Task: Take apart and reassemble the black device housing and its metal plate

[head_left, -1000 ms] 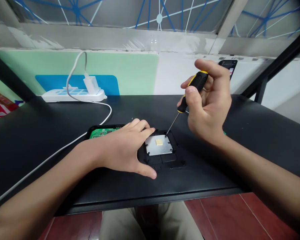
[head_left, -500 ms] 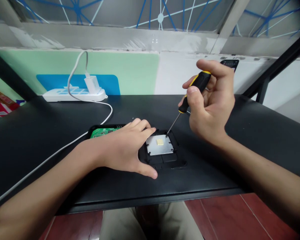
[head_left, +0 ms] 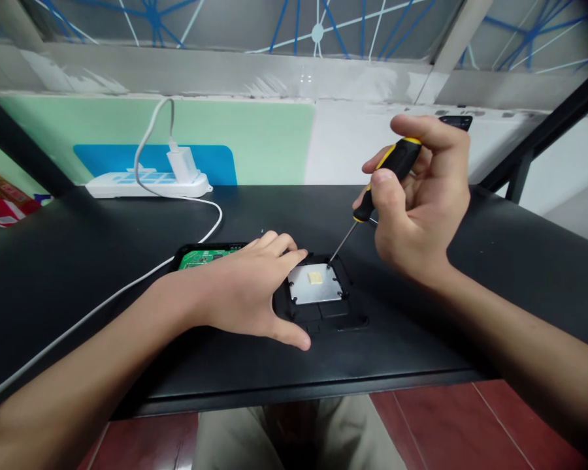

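Note:
A black plastic casing (head_left: 329, 312) lies on the dark table, with a silver metal plate (head_left: 326, 291) set in it. A small pale yellow square pad (head_left: 315, 278) is on the plate's middle. My left hand (head_left: 247, 284) rests over the casing's left part, thumb and fingers spread wide apart. Partly under that hand, a green circuit board (head_left: 196, 258) shows in a black shell. My right hand (head_left: 424, 196) is closed around the black and yellow handle of a screwdriver (head_left: 399, 158). Slanting down to the left, its tip meets the plate's far right corner; any screw there is too small to make out.
A white power strip (head_left: 149, 187) stands at the table's back left with a plug-in charger (head_left: 181, 164). Its white cable (head_left: 122, 292) runs across the table's left side. A red packet (head_left: 7, 199) is at the far left. Behind my right hand a dark phone-like object (head_left: 458, 122) shows partly.
The view has shifted slightly. My right hand and the screwdriver handle have moved a little to the right, while the tip stays at the same plate corner. My left hand keeps its place on the casing.

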### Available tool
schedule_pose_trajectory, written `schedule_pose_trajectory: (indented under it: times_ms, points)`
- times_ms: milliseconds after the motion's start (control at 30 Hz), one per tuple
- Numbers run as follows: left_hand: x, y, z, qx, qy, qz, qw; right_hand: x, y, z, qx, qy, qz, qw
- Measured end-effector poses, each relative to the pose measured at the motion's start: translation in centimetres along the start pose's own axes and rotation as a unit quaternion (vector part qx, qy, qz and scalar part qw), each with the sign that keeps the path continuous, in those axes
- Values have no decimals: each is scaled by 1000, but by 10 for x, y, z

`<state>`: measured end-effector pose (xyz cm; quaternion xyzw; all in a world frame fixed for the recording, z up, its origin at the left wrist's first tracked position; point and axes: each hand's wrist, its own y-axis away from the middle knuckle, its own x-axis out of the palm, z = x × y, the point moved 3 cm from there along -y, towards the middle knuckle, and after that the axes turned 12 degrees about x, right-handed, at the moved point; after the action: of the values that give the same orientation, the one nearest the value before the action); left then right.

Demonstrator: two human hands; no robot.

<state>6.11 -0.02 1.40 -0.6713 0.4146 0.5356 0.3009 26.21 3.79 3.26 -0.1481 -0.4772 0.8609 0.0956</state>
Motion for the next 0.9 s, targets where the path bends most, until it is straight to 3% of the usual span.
schedule_pose_trajectory:
  times_ms: [733, 900]
  points:
    - [-1, 1, -1, 1, -4, -1, 1000, 0, 1, 4, -1, 12, -10, 1000]
    - [0, 1, 0, -2, 1, 0, 1000, 1, 1, 2, -15, 8, 24, 1000]
